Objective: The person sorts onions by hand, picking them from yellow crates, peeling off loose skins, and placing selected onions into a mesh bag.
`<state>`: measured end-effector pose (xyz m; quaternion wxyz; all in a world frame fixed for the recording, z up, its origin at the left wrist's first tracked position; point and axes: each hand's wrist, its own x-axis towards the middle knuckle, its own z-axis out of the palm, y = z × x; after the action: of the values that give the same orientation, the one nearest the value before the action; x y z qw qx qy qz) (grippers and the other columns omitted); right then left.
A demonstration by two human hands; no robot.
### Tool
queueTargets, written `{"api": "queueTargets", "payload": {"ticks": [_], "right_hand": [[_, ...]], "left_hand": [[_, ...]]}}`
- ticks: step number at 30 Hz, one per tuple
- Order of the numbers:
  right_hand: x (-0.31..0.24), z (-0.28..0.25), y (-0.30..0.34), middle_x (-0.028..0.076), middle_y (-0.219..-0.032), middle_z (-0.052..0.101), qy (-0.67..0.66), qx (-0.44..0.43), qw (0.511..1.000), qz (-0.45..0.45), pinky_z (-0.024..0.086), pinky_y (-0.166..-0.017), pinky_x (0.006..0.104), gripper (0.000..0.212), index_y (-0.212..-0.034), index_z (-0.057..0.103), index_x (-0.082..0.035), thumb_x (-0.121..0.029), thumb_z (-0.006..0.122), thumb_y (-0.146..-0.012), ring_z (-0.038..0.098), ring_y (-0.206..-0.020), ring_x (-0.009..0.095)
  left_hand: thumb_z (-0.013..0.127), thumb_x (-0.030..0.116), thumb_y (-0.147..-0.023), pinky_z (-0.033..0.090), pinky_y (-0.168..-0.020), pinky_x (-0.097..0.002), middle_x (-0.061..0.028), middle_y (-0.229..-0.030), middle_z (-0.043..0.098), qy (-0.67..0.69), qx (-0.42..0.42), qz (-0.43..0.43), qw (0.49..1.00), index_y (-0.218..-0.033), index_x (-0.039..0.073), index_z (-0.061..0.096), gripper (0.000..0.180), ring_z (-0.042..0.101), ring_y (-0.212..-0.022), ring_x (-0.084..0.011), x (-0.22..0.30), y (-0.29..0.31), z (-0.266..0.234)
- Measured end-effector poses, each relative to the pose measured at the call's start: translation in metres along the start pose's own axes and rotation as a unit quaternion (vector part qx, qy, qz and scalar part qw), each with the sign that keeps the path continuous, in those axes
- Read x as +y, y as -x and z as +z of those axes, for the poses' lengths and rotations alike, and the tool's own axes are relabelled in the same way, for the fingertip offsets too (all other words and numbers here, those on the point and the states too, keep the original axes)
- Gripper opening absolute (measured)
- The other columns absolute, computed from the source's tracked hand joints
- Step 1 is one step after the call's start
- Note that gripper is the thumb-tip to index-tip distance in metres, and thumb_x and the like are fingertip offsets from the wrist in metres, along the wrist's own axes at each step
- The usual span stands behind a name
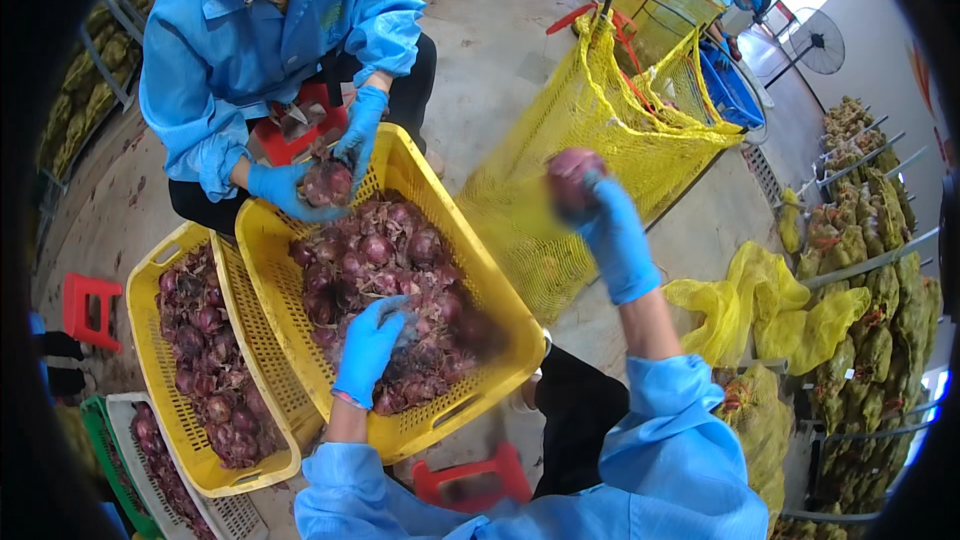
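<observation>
My right hand [618, 238], in a blue glove, is raised in front of a yellow mesh bag [545, 155] and closed on a red onion [574, 180]. Motion blurs the onion. My left hand [368, 348], gloved alike, reaches over the near part of a yellow slotted crate [478, 230] of red onions [376, 250]. Its fingers are stretched out just above the onions, holding nothing I can see; whether they touch is unclear. Across the crate, a co-worker's gloved hands [328, 180] hold another onion.
Left of this crate stands a second yellow crate [140, 310] of onions, beside a white crate [128, 430] and a green one. Red stools [92, 310] sit low on the floor. Filled mesh sacks [865, 340] line the right, with loose yellow netting [740, 305] near them. Another person bends behind the bag.
</observation>
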<state>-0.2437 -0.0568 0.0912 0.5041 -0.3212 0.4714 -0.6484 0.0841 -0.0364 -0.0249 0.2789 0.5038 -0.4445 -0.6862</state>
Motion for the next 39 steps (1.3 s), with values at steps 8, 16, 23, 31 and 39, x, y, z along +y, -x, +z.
{"api": "queueTargets", "payload": {"ticks": [8, 16, 23, 31, 39], "right_hand": [[-0.1, -0.064, -0.113, 0.015, -0.113, 0.065, 0.568, 0.107, 0.79, -0.206, 0.051, -0.086, 0.0343, 0.068, -0.13, 0.054, -0.007, -0.035, 0.08, -0.074, 0.066, -0.099, 0.024], [-0.067, -0.104, -0.117, 0.019, -0.126, 0.063, 0.663, 0.061, 0.731, -0.15, 0.049, -0.093, 0.0381, 0.07, -0.143, 0.047, -0.009, -0.033, 0.073, -0.082, 0.064, -0.107, 0.03], [-0.009, -0.037, -0.036, 0.01, -0.106, 0.071, 0.532, 0.045, 0.804, -0.262, 0.052, -0.083, 0.0325, 0.039, -0.125, 0.063, -0.004, -0.013, 0.069, -0.088, 0.067, -0.092, 0.018], [0.254, -0.004, 0.062, 0.022, -0.106, 0.066, 0.772, -0.381, 0.5, 0.096, 0.054, -0.084, 0.0462, 0.057, -0.129, 0.056, -0.009, -0.034, 0.07, -0.08, 0.066, -0.096, 0.037], [0.376, -0.061, 0.052, 0.017, -0.108, 0.064, 0.888, -0.282, 0.357, 0.061, 0.056, -0.08, 0.0403, 0.079, -0.133, 0.045, -0.001, -0.039, 0.079, -0.073, 0.067, -0.097, 0.032]], "left_hand": [[0.063, 0.016, -0.092, 0.054, -0.082, -0.0336, -0.015, -0.108, 0.071, -0.204, 0.084, 0.142, 0.965, -0.121, 0.003, 0.064, 0.032, 0.069, -0.094, -0.0212, -0.005, -0.001, 0.001], [0.065, 0.021, -0.09, 0.054, -0.083, -0.0383, -0.018, -0.109, 0.069, -0.299, 0.156, 0.186, 0.923, -0.118, 0.006, 0.065, 0.032, 0.068, -0.097, -0.0323, 0.007, 0.008, -0.015], [0.064, 0.026, -0.089, 0.053, -0.08, -0.0427, -0.0202, -0.105, 0.067, -0.316, 0.201, 0.211, 0.903, -0.112, 0.008, 0.067, 0.029, 0.065, -0.096, -0.0392, 0.006, 0.006, -0.04], [0.064, 0.02, -0.093, 0.052, -0.082, -0.032, -0.0153, -0.107, 0.07, -0.289, 0.213, 0.118, 0.926, -0.119, 0.001, 0.064, 0.032, 0.068, -0.095, -0.0205, 0.015, 0.032, -0.078], [0.066, 0.022, -0.091, 0.053, -0.082, -0.0341, -0.018, -0.104, 0.07, -0.306, 0.227, 0.12, 0.917, -0.118, 0.001, 0.064, 0.034, 0.069, -0.093, -0.026, 0.003, 0.033, -0.084]]}}
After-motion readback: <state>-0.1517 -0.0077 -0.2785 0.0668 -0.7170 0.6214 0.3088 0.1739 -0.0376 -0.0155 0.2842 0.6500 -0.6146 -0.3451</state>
